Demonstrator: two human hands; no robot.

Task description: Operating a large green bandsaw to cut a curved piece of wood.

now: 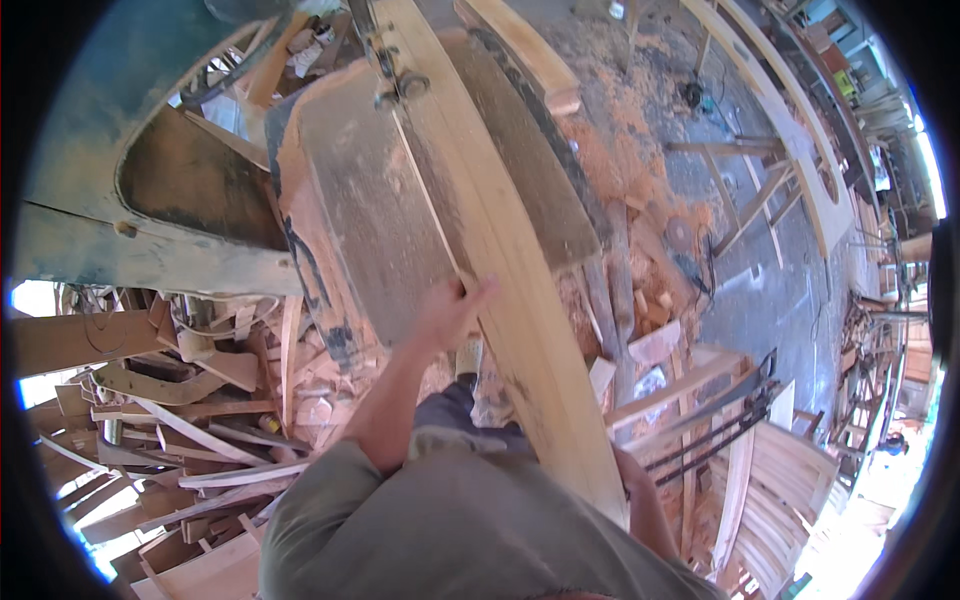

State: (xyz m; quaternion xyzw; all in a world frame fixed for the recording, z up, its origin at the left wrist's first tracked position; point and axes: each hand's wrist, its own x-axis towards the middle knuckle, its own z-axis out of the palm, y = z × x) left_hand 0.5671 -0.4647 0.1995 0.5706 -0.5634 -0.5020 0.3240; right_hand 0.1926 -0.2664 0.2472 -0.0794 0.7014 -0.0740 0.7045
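Note:
A long pale wooden plank [520, 300] lies at a slant across the grey saw table [350, 200], passing the blade guide [400, 82] of a band saw with a green-grey frame [150, 250]. My left hand [455, 315] is closed on the plank's left edge, near the table's near end, beside a light slot running along the table. The plank's near part reaches past the table toward my body. My right hand [630, 475] is at the plank's right edge near the lower end; its fingers are hidden by the wood.
Wood offcuts [200, 420] pile up at left. Sawdust [630, 130] covers floor beyond the table, near another board [530, 60]. A wooden trestle frame [780, 170] stands at upper right. Stacked slatted pieces [770, 500] and dark bars [720, 430] are at lower right.

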